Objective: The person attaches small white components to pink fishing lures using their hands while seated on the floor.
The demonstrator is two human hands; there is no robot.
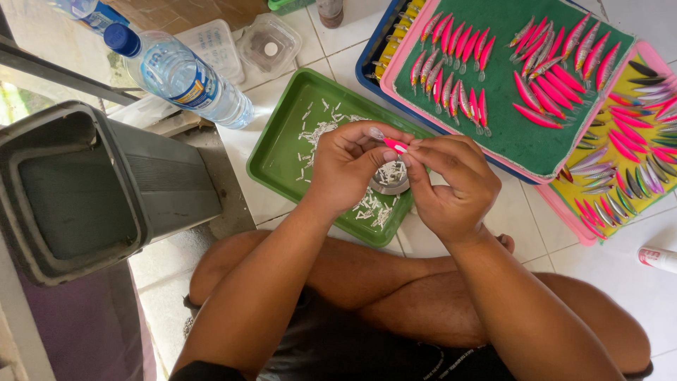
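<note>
**Both hands on one pink lure, over the green tray**

Person sits cross-legged on a white tiled floor. Left hand and right hand meet over the green tray, both pinching a small pink lure. Left grip: thumb and fingers pressed together on the lure's near end. Right grip: fingertips closed on the other end. Whether a small part is being fitted is too fine to tell.

Directly under the hands, a small round metal tin sits in the tray, with tiny white bits scattered around it.

To do this well, judging from the frame:
- Keep the lure above the tray so dropped bits land inside it.
- Hold the lure firmly with the left hand and let the right fingertips do the fine work.
- Stay close to the tin for short reaches.
- Keep fingertips away from any hooks; they look sharp.

Nearby: a dark green mat carries neat rows of finished-looking pink lures, well apart from the hands. A yellow mat at right holds mixed-colour lures. A water bottle lies beside the tray's far left corner. A grey bin stands at left.
</note>
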